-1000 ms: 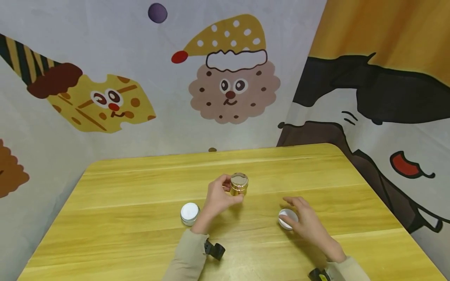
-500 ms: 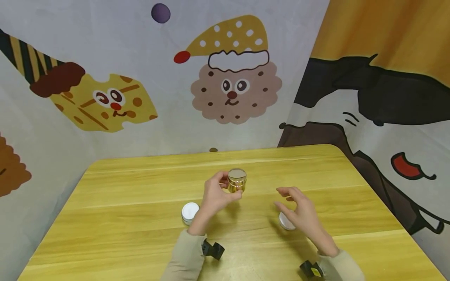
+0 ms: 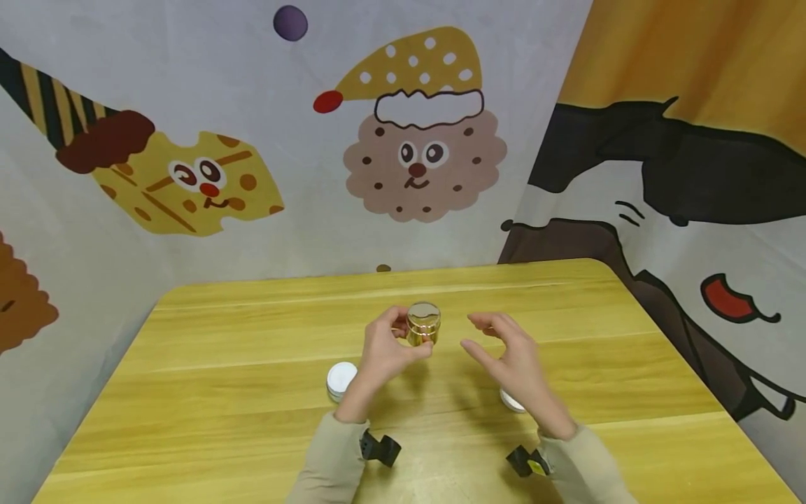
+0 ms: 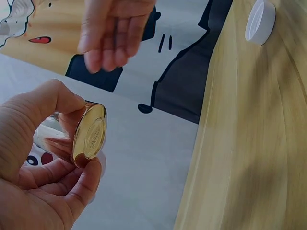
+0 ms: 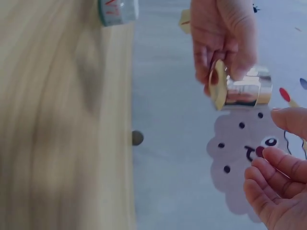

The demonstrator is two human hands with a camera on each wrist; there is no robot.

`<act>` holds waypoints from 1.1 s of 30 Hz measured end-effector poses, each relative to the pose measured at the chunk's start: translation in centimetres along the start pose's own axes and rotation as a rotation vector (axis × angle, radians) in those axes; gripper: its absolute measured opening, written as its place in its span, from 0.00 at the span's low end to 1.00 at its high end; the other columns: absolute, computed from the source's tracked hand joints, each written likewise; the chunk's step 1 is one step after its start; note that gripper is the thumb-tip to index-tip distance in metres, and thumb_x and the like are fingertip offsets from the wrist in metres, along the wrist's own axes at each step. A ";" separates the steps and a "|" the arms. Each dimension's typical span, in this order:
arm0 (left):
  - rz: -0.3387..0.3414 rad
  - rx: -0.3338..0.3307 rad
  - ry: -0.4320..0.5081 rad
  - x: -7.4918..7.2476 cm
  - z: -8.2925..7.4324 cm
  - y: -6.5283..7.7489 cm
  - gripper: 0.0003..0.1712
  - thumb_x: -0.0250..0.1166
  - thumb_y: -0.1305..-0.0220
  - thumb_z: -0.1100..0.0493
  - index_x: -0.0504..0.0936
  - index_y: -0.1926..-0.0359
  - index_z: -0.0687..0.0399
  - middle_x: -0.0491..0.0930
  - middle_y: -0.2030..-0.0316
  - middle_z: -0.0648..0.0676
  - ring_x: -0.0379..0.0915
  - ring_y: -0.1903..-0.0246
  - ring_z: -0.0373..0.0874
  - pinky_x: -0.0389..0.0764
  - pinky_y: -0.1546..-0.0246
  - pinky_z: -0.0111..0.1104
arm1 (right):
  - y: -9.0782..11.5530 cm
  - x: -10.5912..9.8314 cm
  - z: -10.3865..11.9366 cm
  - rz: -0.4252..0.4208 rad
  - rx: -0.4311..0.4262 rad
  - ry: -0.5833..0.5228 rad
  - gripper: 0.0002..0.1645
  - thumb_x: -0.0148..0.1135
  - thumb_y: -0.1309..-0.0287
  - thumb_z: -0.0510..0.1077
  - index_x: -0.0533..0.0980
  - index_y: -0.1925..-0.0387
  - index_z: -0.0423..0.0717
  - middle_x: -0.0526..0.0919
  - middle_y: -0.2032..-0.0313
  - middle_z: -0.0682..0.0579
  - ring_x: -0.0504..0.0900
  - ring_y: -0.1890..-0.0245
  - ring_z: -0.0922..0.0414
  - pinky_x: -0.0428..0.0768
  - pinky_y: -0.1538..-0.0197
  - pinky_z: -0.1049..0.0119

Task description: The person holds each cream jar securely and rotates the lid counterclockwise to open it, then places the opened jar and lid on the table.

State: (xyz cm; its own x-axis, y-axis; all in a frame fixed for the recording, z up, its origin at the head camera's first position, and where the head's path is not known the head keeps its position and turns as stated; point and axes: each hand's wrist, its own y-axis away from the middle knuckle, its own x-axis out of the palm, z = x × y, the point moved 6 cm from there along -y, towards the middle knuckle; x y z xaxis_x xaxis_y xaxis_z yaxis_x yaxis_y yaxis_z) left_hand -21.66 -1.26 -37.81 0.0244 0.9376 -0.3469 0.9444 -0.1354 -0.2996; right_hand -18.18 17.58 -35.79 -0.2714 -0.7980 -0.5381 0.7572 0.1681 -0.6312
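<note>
We see the gold jar (image 3: 424, 325) held up off the counter (image 3: 220, 336), upright and in front of the person; the left hand (image 3: 390, 353) grips it between thumb and fingertips, while the right hand (image 3: 513, 357) is empty, its thumb and fingers spread apart, near the jar but not touching it. The white-topped jar (image 3: 341, 378) stands just beside the left forearm; a small white cap (image 3: 511, 400) lies on the counter, partly hidden by the right hand.

What worries us most is the hold itself; polished metal pinched by fingertips could slip or spin, especially if the right hand pushed or twisted harder than that pinch can resist, and we judge a fall would dent or scatter the parts. A lowered right wrist might also sweep the cap aside; a careless left forearm might nudge the white-topped jar.

Only the left wrist view gives us the gold jar's underside (image 4: 90, 129), with raised marks too small to read; it also shows the cap whole, its hollow side seemingly upward. The right wrist view alone lets us see red lettering (image 5: 112, 7) on the white-topped jar's label; the head view shows its pale top instead.
</note>
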 end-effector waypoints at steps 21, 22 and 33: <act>0.033 0.034 0.010 0.1 -0.2 0.3 0.24 0.72 0.62 0.68 0.77 0.58 0.67 0.77 0.67 0.56 0.74 0.67 0.45 0.81 0.64 0.30 | -3.0 3.8 2.1 0.090 0.059 -0.141 0.28 0.76 0.62 0.39 0.77 0.55 0.37 0.80 0.60 0.46 0.78 0.58 0.51 0.78 0.53 0.53; 0.033 0.033 0.009 0.2 -0.1 0.3 0.24 0.72 0.62 0.68 0.77 0.59 0.67 0.77 0.67 0.55 0.74 0.67 0.45 0.81 0.65 0.31 | -3.1 3.9 2.1 0.093 0.064 -0.136 0.28 0.77 0.63 0.40 0.77 0.56 0.37 0.80 0.60 0.46 0.78 0.59 0.51 0.79 0.54 0.53; 0.040 0.063 0.042 0.1 -0.4 0.5 0.22 0.71 0.62 0.69 0.78 0.61 0.66 0.77 0.69 0.55 0.74 0.69 0.45 0.81 0.65 0.43 | -3.4 4.4 2.2 0.100 0.082 -0.152 0.24 0.77 0.63 0.41 0.78 0.61 0.39 0.79 0.64 0.51 0.79 0.62 0.55 0.80 0.57 0.53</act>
State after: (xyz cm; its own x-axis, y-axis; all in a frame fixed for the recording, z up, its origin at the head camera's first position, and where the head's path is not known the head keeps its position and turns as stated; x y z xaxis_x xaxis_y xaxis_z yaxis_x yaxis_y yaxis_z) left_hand -21.05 -1.09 -37.68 0.0768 0.9434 -0.3227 0.9198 -0.1919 -0.3422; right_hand -20.68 12.18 -34.78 -0.1045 -0.8590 -0.5012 0.8232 0.2081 -0.5283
